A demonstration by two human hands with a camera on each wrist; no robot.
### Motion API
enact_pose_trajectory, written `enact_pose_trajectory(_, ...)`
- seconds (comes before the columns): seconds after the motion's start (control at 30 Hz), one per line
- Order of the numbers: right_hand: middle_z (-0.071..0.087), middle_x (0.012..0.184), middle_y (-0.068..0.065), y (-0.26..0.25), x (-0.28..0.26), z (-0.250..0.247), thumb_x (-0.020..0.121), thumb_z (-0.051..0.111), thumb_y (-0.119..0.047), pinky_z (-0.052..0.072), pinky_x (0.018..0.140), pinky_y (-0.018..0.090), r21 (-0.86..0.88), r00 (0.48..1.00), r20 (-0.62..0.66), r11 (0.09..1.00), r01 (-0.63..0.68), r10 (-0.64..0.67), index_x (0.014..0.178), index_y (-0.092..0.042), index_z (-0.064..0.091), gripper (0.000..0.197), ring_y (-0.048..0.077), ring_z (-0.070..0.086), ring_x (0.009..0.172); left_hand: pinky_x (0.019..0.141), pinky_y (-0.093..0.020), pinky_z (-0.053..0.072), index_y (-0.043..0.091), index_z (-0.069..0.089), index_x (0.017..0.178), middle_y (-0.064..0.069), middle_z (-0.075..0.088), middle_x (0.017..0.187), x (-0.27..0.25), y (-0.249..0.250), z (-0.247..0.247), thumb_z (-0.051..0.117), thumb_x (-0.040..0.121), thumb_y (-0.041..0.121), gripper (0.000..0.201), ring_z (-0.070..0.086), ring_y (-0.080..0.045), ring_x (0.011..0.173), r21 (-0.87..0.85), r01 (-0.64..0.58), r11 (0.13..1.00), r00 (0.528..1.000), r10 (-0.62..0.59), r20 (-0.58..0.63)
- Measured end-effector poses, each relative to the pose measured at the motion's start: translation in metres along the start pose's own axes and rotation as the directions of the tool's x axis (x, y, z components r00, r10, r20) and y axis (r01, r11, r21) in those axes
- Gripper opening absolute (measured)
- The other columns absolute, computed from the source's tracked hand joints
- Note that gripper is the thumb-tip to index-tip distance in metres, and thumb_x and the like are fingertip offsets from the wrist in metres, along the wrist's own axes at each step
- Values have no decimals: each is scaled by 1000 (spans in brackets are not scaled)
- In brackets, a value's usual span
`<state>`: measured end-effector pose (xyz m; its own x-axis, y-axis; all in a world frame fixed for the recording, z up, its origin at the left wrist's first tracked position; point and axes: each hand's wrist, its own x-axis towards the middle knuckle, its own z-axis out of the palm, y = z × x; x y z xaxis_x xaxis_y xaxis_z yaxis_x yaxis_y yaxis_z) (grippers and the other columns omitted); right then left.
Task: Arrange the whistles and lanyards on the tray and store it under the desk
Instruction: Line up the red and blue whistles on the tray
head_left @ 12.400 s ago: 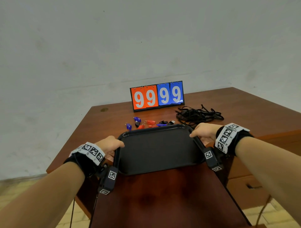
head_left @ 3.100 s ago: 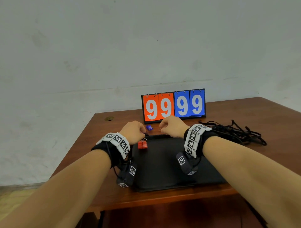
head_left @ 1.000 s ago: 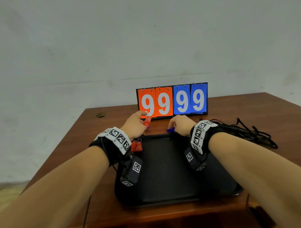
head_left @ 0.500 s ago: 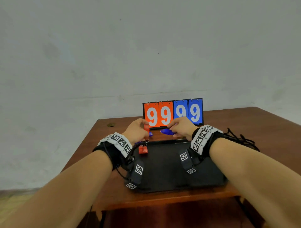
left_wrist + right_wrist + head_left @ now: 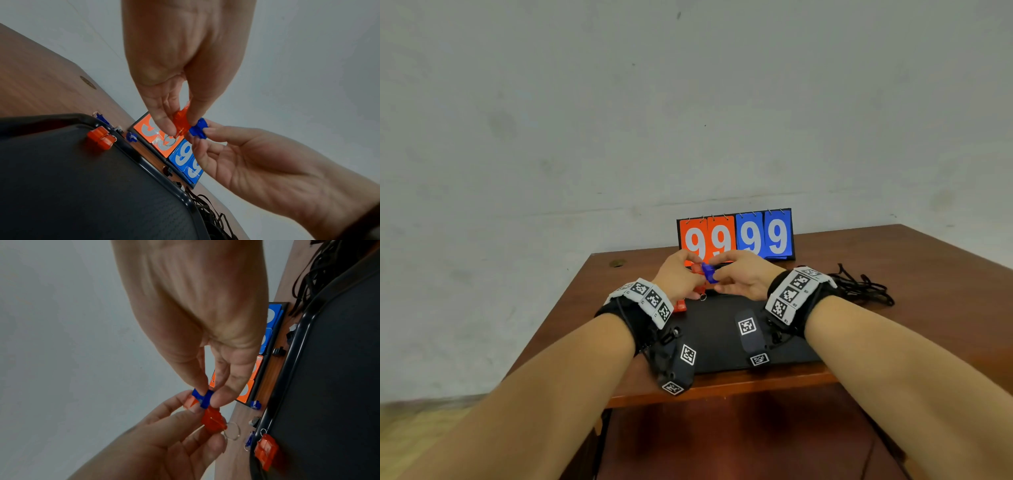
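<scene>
- My left hand (image 5: 174,68) pinches a translucent red plastic whistle (image 5: 180,122)
- My right hand (image 5: 255,164) pinches a small blue plastic whistle (image 5: 198,128) — both above the black plastic tray (image 5: 82,186)

Black tray (image 5: 722,342), reddish-brown tabletop (image 5: 928,291), orange whistle (image 5: 180,123), blue whistle (image 5: 198,128), black lanyards (image 5: 859,287), orange-and-blue scoreboard (image 5: 736,236) with white nines.

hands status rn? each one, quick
Left hand: pinching a red whistle between thumb and fingers.
Right hand: pinching a blue whistle at its fingertips.
</scene>
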<state>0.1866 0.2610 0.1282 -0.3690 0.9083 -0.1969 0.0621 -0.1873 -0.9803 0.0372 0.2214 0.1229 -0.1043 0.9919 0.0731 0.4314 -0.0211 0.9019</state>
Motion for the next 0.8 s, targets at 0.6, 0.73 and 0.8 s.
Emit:
enact_pose_trajectory(0.6,63,117,14,2,-29,-10,81,70,8,59,79,30,-259,980,106,946,193,-170,114,-18,65,42,24,68,100,86,-45,59,14,63,101,-14,62,118,-12,15,8,57,93,1,16,68,-28,103,-69,25,997,1000,-25,10)
enact_pose_trajectory(0.73,69,103,14,7,-26,-12,87,69,-5,60,77,28,-327,974,86,918,225,-208,127,-9,59,41,16,69,81,82,-42,61,10,62,99,-17,63,108,-13,15,9,57,94,-2,14,70,-30,97,-60,29,998,1000,-29,5)
enact_pose_trajectory(0.8,70,99,15,8,-23,-15,91,66,-12,60,82,34,-312,977,91,926,212,-193,122,-8,60,31,18,68,80,76,-38,62,8,60,101,-17,64,102,-13,13,8,55,96,0,10,71,-28,91,-86,47,995,999,-47,-2)
